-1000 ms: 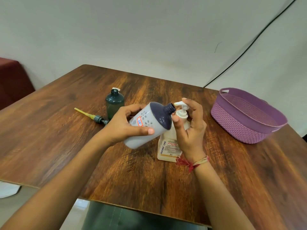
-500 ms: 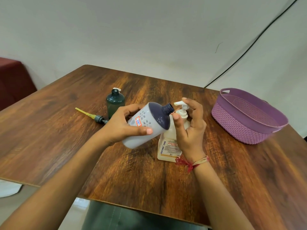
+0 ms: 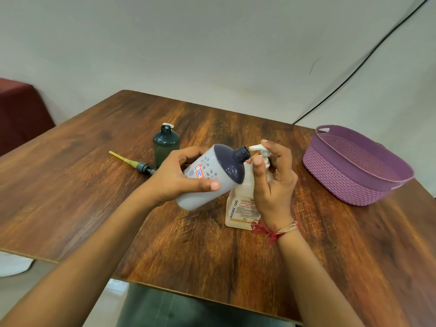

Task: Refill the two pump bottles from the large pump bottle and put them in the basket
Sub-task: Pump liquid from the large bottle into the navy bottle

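Since half a second ago we have brought the grey bottle's (image 3: 207,182) open neck closer, up against the nozzle; little else has changed. Our left hand (image 3: 179,178) grips that tilted bottle in the air. Our right hand (image 3: 271,185) curls round the pump head (image 3: 256,147) of the large bottle (image 3: 238,208), which stands on the surface (image 3: 188,244), half hidden by both hands. Behind are an open-necked green bottle (image 3: 165,147) and a loose pump (image 3: 139,164). The purple basket (image 3: 354,175) sits well to the right.

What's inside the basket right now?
The basket shows only its own mesh interior, with nothing lying there. Its near wall covers the front strip of floor, so that part cannot be checked.
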Demonstrator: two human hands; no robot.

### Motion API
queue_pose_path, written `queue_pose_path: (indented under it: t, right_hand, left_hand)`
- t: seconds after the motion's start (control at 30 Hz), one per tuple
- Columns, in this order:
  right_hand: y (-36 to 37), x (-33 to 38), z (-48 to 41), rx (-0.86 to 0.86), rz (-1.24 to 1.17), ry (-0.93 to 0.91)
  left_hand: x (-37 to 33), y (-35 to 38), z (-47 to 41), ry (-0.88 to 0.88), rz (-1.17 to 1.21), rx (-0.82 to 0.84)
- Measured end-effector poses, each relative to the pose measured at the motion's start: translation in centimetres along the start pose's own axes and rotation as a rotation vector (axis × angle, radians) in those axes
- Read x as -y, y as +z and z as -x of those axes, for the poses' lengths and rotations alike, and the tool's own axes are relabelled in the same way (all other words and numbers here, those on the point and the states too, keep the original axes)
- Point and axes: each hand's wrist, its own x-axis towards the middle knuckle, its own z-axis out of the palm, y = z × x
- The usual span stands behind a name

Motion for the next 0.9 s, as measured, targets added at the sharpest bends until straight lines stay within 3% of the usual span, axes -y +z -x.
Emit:
queue_pose_path:
  t: [0.57,0.8,0.9]
  right_hand:
    - [-0.9,1.5,-0.8,0.115,-0.057,0.109]
    - [-2.4,3.8,-5.8,0.005,-0.116,0.239]
    - [-2.5,4.4,-9.4,0.068,-0.118,0.344]
  left_hand:
    - [-1.1,-0.6,-0.3,0.005,-0.015,0.002]
    - [-1.2,-0.9,-0.2,-0.009,-0.031,0.009]
    - [-1.4,-0.8,-0.2,-0.009,-0.041,0.005]
